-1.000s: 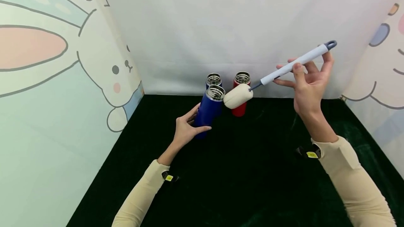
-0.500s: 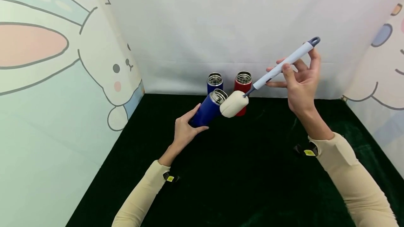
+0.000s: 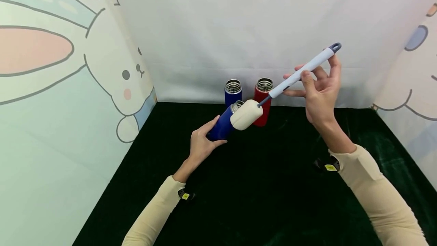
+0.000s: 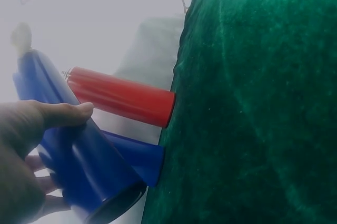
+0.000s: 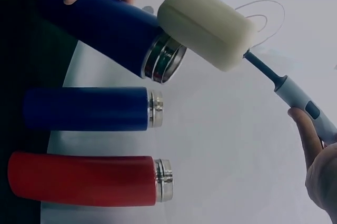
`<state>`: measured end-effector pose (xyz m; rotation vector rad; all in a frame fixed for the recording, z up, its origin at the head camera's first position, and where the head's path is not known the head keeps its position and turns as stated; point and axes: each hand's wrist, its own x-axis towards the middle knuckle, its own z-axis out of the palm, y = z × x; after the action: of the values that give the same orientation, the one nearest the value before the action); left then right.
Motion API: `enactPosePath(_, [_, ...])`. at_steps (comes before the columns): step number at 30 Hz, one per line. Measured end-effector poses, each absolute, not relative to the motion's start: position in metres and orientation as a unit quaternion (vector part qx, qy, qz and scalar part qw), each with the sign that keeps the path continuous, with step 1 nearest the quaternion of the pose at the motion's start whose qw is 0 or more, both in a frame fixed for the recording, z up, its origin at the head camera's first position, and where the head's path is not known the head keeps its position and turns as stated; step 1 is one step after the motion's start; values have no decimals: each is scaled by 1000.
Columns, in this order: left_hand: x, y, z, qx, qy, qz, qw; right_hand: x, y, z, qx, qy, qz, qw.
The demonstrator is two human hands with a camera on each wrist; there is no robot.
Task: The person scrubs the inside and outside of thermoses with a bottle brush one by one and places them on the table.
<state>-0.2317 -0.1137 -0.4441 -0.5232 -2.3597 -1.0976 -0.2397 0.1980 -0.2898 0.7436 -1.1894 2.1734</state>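
Observation:
My left hand (image 3: 200,145) grips a blue vacuum flask (image 3: 221,127), thumb on one side and fingers on the other. The flask is lidless and tilted, its steel mouth (image 5: 167,61) facing up to the right. In my right hand (image 3: 322,100) is a bottle brush, held by its pale blue handle (image 3: 302,74) between thumb and fingers. Its white sponge head (image 3: 246,115) points down-left and overlaps the flask's mouth in the head view. The right wrist view shows the sponge outside the flask, beside the rim; whether they touch I cannot tell.
Behind the held flask, a second blue flask (image 5: 87,109) and a red flask (image 5: 84,179) stand upright and lidless on dark green cloth (image 3: 259,189). A white backdrop (image 3: 191,48) rises at the back. Walls with rabbit cartoons (image 3: 106,67) flank the cloth.
My right hand has moved left and slightly down, bringing the sponge head across the flask's mouth. The flask in my left hand has tilted further to the right.

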Motion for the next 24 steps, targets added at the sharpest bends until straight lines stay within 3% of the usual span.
enactPosePath(12, [-229, -109, -446, -209, -873, -354, 261, -245, 185, -284, 308, -430, 783, 327])
enactPosePath(24, [-228, -110, -448, -217, -856, -377, 279, -251, 196, -287, 301, -466, 758, 344])
